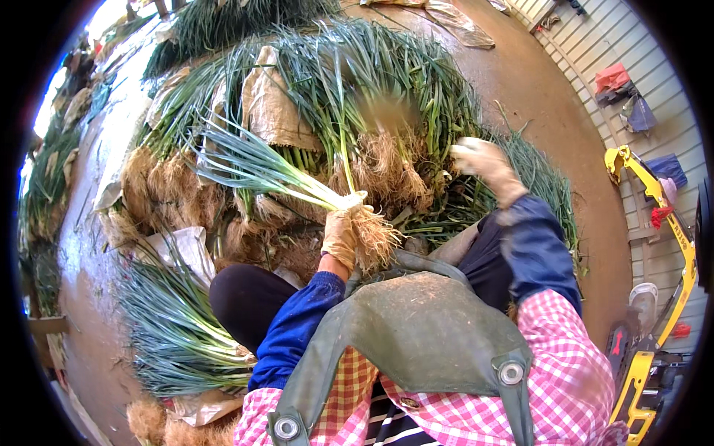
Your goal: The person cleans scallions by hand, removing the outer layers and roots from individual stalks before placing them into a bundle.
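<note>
My left hand point(340, 234), in a dirty tan glove, grips a bunch of green onions point(277, 172) just above the pale roots point(375, 236); the leaves fan out up and to the left. My right hand point(483, 165), also gloved, is raised and blurred at the edge of the large onion pile point(387, 82), with nothing visible in it and its fingers loosely curled. A grey-green apron point(416, 334) covers my lap, over blue sleeves and a pink checked shirt.
Heaps of green onions with sandy roots point(167, 189) and sacking point(271, 104) fill the floor ahead. A trimmed bundle point(175, 327) lies at my left. A yellow pallet jack point(654, 297) stands at the right by a slatted wall point(595, 44) with hung clothes.
</note>
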The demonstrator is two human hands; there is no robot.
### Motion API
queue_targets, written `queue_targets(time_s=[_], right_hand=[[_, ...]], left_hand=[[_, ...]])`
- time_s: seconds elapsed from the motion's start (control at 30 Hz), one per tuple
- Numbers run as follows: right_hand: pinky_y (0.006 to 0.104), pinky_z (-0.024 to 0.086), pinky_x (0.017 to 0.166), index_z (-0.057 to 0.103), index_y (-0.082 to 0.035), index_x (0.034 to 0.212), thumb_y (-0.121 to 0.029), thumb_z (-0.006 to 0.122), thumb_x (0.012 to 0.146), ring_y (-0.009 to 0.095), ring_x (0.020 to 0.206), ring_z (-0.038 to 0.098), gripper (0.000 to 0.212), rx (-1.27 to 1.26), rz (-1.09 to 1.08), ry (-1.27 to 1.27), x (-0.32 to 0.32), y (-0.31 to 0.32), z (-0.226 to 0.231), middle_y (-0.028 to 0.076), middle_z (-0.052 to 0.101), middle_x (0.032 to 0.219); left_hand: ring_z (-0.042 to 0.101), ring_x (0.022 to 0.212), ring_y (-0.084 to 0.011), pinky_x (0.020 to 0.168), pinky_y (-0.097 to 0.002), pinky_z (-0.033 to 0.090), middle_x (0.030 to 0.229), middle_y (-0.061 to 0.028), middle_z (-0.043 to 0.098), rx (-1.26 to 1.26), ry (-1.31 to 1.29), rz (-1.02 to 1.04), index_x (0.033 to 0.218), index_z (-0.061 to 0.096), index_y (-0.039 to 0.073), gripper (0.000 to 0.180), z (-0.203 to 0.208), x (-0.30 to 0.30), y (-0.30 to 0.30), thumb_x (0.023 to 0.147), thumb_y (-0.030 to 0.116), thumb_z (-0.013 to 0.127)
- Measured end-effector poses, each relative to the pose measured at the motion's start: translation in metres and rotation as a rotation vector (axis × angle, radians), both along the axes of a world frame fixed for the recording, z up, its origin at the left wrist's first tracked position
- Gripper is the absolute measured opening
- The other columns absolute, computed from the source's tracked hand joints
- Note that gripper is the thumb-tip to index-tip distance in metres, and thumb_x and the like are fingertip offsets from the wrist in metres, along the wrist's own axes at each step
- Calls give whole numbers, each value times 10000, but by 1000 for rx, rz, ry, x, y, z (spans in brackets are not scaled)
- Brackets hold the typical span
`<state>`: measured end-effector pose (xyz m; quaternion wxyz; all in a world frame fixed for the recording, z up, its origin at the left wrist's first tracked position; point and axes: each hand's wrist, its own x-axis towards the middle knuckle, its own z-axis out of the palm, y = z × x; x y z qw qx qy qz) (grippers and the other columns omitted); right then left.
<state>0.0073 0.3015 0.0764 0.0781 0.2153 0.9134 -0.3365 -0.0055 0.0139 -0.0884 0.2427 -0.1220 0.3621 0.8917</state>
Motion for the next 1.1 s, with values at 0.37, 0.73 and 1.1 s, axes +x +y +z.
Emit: queue_targets(time_s=[0.37, 0.73, 1.1], right_hand=[[405, 472, 698, 646, -17, 902, -454, 609, 815, 282, 791, 619, 448, -216, 387, 92, -131, -158, -127, 163, 663, 861], [441, 470, 677, 621, -75, 789, -296, 590, 824, 341, 732, 600, 226, 567, 309, 560, -157, -139, -89, 139, 613, 759], [168, 430, 397, 529, -5, 1076, -237, 516, 955, 52, 472, 490, 262, -1454, 451, 63, -31, -160, -97, 21, 567, 736]], left_hand=[[548, 686, -151, 654, -292, 470, 805, -23, 595, -177, 49, -3, 902, 633, 31, 162, -19, 3, 0, 766, 96, 694], [641, 631, -228, 548, -277, 514, 729, -113, 625, 8, -107, 45, 931, 593, -52, 140, 4, 8, 20, 800, -5, 613], [610, 661, -184, 588, -288, 518, 792, -87, 606, 178, -155, 21, 999, 586, 12, 163, -55, -7, -10, 843, 50, 558]])
